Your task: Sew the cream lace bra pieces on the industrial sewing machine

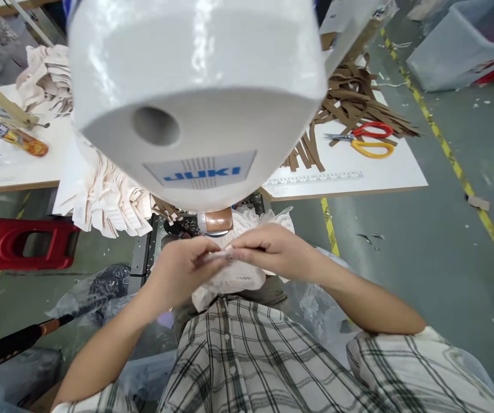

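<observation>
My left hand (186,264) and my right hand (268,246) meet in front of my body, below the white JUKI sewing machine head (195,103). Between them the fingers of both pinch a piece of pale fabric (232,278), whose lower part hangs onto my lap. More white lacy cloth (250,221) lies just beyond the right hand. A rounded brown and metal machine part (218,221) sits right past my fingertips. The exact edge held in the fingers is small and partly hidden.
Cream fabric strips (113,201) hang off the left table. Brown strips (354,92) and red-and-yellow scissors (371,140) lie on the right table, with a printed ruler along its edge. A red stool (23,244) stands left; a clear plastic bin (457,51) stands far right.
</observation>
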The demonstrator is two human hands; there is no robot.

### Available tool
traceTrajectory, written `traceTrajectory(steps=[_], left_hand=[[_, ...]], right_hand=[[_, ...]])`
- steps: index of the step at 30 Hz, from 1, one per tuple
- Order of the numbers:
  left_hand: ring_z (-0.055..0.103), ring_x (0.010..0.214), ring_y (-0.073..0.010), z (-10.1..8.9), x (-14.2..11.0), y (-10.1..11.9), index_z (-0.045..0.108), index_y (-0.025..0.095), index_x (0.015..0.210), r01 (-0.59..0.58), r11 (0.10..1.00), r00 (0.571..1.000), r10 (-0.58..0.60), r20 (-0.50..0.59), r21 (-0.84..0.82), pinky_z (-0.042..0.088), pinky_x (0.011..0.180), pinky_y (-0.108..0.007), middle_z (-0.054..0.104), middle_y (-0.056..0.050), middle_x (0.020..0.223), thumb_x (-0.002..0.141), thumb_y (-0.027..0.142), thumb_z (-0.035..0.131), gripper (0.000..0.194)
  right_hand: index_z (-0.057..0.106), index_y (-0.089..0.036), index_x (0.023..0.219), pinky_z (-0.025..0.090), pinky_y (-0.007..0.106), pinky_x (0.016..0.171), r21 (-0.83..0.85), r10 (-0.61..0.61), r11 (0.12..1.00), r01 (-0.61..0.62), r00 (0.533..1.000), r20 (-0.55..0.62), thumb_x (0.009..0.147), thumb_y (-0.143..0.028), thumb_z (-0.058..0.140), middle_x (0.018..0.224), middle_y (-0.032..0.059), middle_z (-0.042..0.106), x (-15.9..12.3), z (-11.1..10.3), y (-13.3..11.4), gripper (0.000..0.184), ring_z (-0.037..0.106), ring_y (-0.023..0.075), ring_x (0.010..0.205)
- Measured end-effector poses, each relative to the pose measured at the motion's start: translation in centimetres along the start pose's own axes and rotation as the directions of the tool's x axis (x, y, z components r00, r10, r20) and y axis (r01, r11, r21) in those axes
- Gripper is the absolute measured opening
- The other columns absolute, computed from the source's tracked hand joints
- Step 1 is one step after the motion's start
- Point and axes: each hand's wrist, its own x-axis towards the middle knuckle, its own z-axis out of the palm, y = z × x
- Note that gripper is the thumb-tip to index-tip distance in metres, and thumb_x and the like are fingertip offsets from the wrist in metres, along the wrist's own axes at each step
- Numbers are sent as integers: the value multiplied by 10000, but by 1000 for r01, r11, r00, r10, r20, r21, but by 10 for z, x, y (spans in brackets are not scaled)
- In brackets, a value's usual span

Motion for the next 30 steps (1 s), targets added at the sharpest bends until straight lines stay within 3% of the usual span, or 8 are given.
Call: traceTrajectory(steps=[2,4,7,11,15,21,27,30], left_hand=[[600,622,-127,-5,12,-13,682,188,818,72,994,981,-86,-171,-86,402,522,-211,685,-5,728,923,418,611,262],[592,656,-137,-8,24,-23,627,180,752,106,990,930,-133,-341,-98,387,538,-219,655,-7,713,894,384,640,249],[513,610,-133,-9,40,-30,508,196,635,104,990,879,-139,-456,-100,346,530,-234,518,21,576,845,298,652,274],[412,574,-120,-10,52,-33,409,211,584,23,994,868,-72,-491,-105,324,530,-242,360,42,511,784,199,617,289],[267,515,-98,-10,55,-39,270,217,547,46,995,866,-85,-493,-91,249,486,-246,226,52,496,746,161,591,382],[382,563,-119,-9,59,-44,403,220,583,-64,996,851,23,-525,-60,356,523,-239,359,44,535,744,178,616,269],[273,459,-93,-10,51,-49,320,221,536,-1,993,863,-60,-502,-120,288,446,-233,204,65,476,772,180,665,421],[487,560,-125,-3,43,-60,527,210,696,29,988,831,-110,-545,-155,436,545,-238,446,39,571,836,229,662,196]], right_hand=[[601,-163,640,273,244,530,-122,53,990,-77,980,-190,967,-385,583,562,-31,511,10,-5,12,395,437,86,542],[405,-176,526,210,264,520,-170,99,973,-157,946,-309,923,-409,622,508,-51,348,21,-10,24,509,322,79,512],[277,-194,535,181,273,528,-78,175,975,-207,937,-302,899,-456,626,534,-59,235,34,-14,32,568,241,81,530],[283,-198,556,185,271,544,-3,217,974,-228,932,-289,877,-479,645,562,-53,252,40,-19,31,560,256,85,565],[293,-200,572,185,270,546,5,196,979,-204,932,-305,861,-535,644,586,-48,262,40,-22,35,565,255,88,575],[261,-201,568,182,266,544,28,185,982,-186,930,-316,831,-604,667,580,-53,246,43,-22,41,629,245,84,570],[328,-199,569,208,264,551,61,209,978,-200,929,-304,862,-531,660,586,-51,308,36,-22,46,553,288,87,572],[373,-199,594,222,264,551,87,227,974,-210,920,-320,884,-529,629,595,-48,342,27,-19,57,509,306,91,570]])
